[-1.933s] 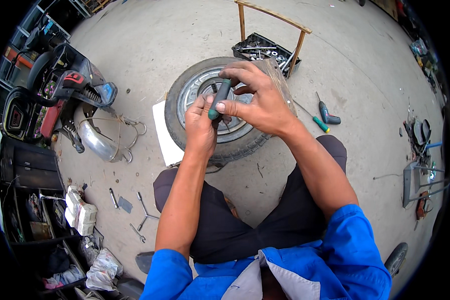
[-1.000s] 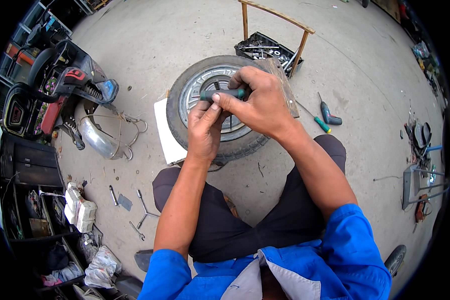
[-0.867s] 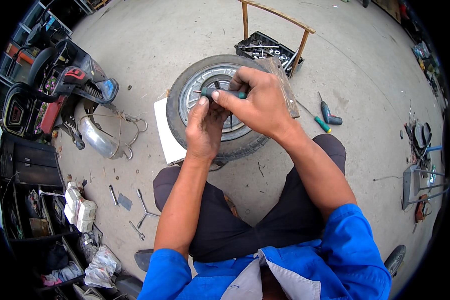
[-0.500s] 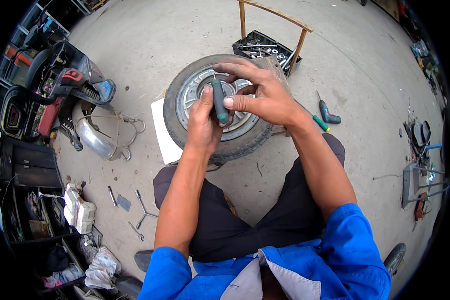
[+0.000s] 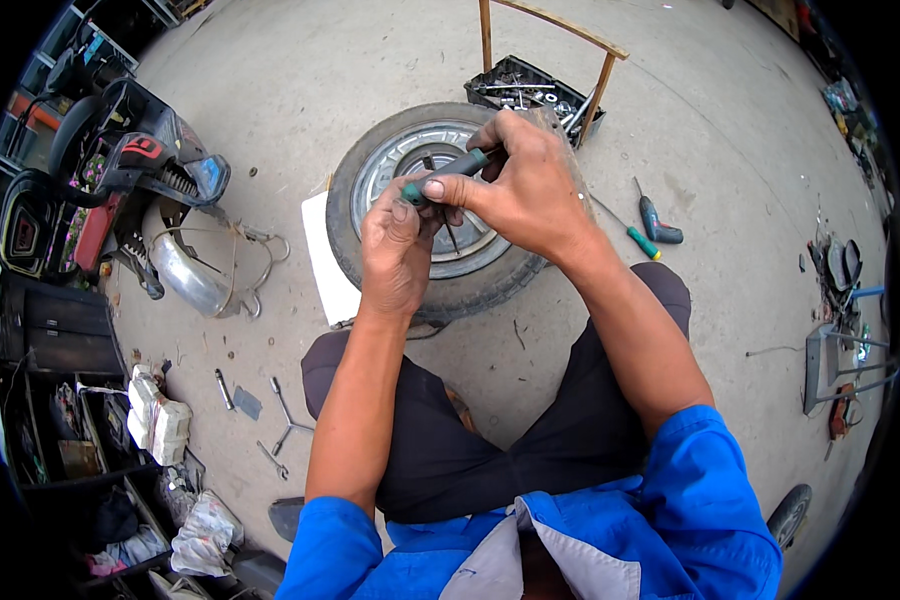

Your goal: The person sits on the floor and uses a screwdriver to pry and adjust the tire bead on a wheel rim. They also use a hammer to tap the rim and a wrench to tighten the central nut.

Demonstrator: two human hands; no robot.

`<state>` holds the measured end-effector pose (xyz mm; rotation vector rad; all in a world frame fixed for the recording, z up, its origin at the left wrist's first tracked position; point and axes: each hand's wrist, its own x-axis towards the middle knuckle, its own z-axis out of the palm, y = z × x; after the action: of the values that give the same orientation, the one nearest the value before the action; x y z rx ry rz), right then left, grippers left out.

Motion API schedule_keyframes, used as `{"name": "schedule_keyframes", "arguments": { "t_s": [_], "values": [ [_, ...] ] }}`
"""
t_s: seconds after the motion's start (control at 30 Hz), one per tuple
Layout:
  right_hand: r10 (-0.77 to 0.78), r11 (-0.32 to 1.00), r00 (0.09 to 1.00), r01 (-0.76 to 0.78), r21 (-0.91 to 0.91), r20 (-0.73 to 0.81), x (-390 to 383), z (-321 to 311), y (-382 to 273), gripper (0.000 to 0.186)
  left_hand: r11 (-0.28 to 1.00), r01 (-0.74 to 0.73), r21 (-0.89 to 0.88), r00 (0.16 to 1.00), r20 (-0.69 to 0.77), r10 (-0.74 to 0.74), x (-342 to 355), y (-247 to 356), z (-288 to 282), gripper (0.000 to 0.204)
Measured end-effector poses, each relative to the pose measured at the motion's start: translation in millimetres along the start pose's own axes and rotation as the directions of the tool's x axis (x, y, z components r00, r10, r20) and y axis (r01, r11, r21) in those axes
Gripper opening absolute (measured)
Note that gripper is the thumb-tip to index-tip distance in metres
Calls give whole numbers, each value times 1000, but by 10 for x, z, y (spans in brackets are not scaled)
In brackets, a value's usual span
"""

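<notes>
My right hand (image 5: 525,190) grips a dark grey tool handle with green ends (image 5: 450,172), tilted up to the right over the wheel. My left hand (image 5: 395,250) has its fingers curled under the handle's lower end, round a thin dark metal rod (image 5: 451,238) that points down; its upper part is hidden. The tyre (image 5: 470,285) with its silver spoked rim (image 5: 375,175) lies flat below both hands, on or over a white sheet (image 5: 325,270). A worn wooden board (image 5: 560,125) lies along the tyre's far right side.
A black crate of tools (image 5: 520,85) stands by a wooden frame (image 5: 560,30). A drill (image 5: 660,225) and green screwdriver (image 5: 642,243) lie right. Scooter parts (image 5: 115,175), a chrome mudguard (image 5: 190,280), wrenches (image 5: 288,425) and black shelving (image 5: 60,340) are left. A metal stand (image 5: 825,370) is far right.
The handle has turned several ways between my fingers, from upright half a second ago to tilted now. My right fingers have closed further over it, and my left hand has shifted slightly left.
</notes>
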<state>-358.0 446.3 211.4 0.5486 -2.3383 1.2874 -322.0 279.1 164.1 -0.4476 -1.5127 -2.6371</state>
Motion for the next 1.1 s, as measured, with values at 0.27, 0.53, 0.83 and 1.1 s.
{"name": "schedule_keyframes", "arguments": {
  "t_s": [0.27, 0.53, 0.83, 1.1],
  "values": [
    [47, 996, 977, -61, 59, 210, 8, -210, -54, 47, 997, 77, -7, 996, -44, -77, 78, -65, -35, 59],
    [-59, 753, 857, -299, 586, 513, 36, -307, 242, 36, 952, 282, -120, 959, 64, -276, 240, -81, -81, 60],
    [-221, 857, 891, -17, 515, 397, 48, -60, 212, 89, 939, 324, -115, 944, 102, -313, 227, -110, -233, 57],
    [-188, 890, 911, 0, 457, 366, 5, 30, 141, 89, 974, 219, -57, 974, -38, -222, 37, 26, -115, 37]
  ]
}}
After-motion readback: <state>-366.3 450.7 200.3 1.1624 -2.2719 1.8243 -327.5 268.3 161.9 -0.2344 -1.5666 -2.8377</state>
